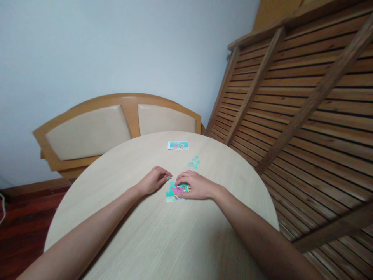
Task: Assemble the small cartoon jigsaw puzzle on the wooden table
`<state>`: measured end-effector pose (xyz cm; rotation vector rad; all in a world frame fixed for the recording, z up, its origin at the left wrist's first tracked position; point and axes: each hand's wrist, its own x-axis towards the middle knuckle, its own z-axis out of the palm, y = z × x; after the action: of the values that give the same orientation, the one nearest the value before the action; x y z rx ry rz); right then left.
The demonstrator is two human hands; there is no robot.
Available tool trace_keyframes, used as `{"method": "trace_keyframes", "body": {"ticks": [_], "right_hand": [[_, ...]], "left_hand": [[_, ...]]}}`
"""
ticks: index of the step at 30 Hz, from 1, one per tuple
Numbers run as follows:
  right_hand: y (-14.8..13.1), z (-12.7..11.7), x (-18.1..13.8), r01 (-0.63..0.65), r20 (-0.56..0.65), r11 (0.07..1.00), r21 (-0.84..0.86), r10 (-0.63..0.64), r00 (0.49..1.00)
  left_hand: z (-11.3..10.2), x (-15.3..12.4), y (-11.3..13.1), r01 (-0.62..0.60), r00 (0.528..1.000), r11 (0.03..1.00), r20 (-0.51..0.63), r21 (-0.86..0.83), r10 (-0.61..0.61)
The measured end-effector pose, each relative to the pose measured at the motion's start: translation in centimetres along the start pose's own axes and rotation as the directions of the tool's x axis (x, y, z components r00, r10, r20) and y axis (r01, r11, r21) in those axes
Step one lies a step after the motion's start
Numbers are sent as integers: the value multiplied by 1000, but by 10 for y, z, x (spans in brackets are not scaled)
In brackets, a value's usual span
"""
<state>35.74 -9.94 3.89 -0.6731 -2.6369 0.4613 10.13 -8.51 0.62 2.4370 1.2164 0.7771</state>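
Note:
A partly assembled jigsaw puzzle [174, 193] with a pink figure on teal lies flat on the table. My right hand [196, 185] rests over its right part, fingers curved apart and touching it, and hides much of that side. Just left of the puzzle's upper edge, my left hand [154, 180] pinches a small teal puzzle piece [169, 177] between thumb and fingertips. Beyond my right hand, several loose teal puzzle pieces [193, 162] lie in a loose cluster.
A small picture card [178, 145] with a pink and a yellow figure lies near the far edge of the round table [140, 241]. Behind the table stands a padded bench [128, 124] against the wall. Slatted wooden panelling [305, 109] rises at the right.

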Motion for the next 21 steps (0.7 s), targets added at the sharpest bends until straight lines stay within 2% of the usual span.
{"method": "trace_keyframes", "body": {"ticks": [3, 7, 10, 15, 18, 21], "right_hand": [[-1, -1, 2, 10, -36, 1000, -7, -11, 999], [0, 0, 5, -53, -159, 999, -4, 52, 986], [-1, 3, 8, -106, -231, 990, 91, 124, 965], [-4, 0, 9, -98, -215, 959, 267, 158, 964], [1, -12, 3, -119, -165, 938, 325, 180, 970], [15, -27, -9, -211, -153, 904, 371, 284, 947]], "left_hand": [[-4, 0, 6, -5, 1000, 1000, 15, -25, 5], [-4, -1, 22, 43, 997, 986, -53, -162, -52], [0, -2, 38, 77, 993, 953, -68, -293, -101], [7, -5, 55, 109, 982, 908, -98, -405, -161], [7, -9, 63, 62, 990, 932, -94, -357, -102], [5, -13, 70, -110, 993, 969, 14, -223, 116]]}}
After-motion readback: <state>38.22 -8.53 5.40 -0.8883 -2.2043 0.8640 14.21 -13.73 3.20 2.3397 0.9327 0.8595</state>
